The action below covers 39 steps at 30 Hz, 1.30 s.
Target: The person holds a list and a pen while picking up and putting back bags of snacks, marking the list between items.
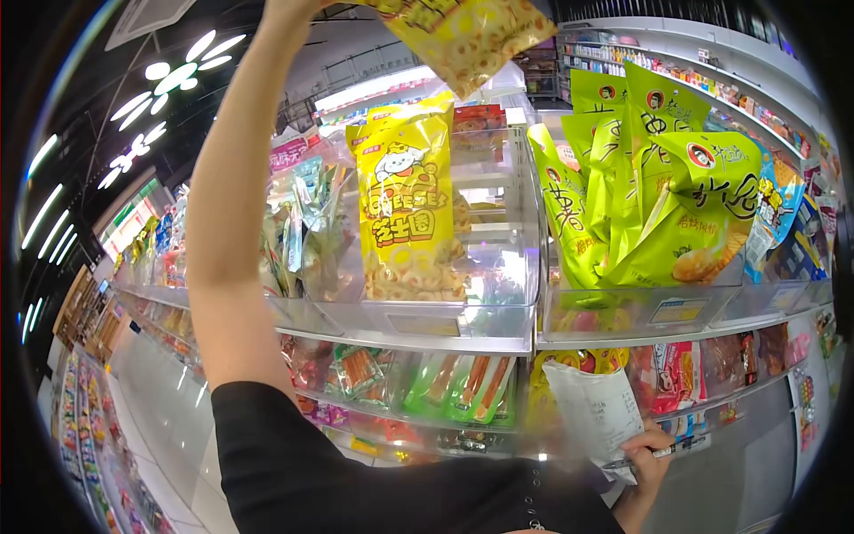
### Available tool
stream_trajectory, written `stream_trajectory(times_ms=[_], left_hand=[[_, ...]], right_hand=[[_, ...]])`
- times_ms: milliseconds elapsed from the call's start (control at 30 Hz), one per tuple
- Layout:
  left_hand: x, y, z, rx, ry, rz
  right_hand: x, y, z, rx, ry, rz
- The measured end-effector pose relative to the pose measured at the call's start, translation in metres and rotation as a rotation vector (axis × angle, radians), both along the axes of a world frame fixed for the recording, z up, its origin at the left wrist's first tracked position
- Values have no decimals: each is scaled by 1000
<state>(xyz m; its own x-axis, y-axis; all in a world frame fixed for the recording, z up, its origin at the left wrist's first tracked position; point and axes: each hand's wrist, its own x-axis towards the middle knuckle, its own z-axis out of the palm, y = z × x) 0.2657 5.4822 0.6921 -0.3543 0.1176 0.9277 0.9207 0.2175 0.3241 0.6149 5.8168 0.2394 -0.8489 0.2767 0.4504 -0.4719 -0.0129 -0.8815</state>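
My left arm reaches up to the top edge, where my left hand (298, 5) is mostly cut off. From it a yellow snack bag (467, 40), printed with ring-shaped pieces, hangs tilted in the air above the shelf. Below stands a similar yellow bag of cheese rings (407, 205), upright in a clear shelf bin. Low at the right, my right hand (651, 456) is closed on a crumpled white printed paper (598, 414). A slim pen-like stick (683, 446) also sticks out from that hand.
Lime-green snack bags (649, 196) lean together in the bin at right. Clear plastic fronts edge the upper shelf (400, 334). Packaged sausage-like sticks (471, 387) lie on the shelf below. Another stocked rack (93, 445) lines the aisle at left.
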Motion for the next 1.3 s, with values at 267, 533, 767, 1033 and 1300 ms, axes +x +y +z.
stream_trajectory(times_ms=[267,533,767,1033,1300], left_hand=[[25,-60,-51,-302,-153,38],[36,-33,-141,-773,-311,203],[33,-44,-149,-822,-461,190],[37,-45,-152,-764,-412,223],[39,-47,-150,-777,-387,181]], right_hand=[[-12,-6,-4,0,2,68],[-19,-15,-2,-21,-16,146],[-14,-17,-9,-32,-15,116],[-3,-13,-9,21,-12,77],[2,-18,11,52,41,46]])
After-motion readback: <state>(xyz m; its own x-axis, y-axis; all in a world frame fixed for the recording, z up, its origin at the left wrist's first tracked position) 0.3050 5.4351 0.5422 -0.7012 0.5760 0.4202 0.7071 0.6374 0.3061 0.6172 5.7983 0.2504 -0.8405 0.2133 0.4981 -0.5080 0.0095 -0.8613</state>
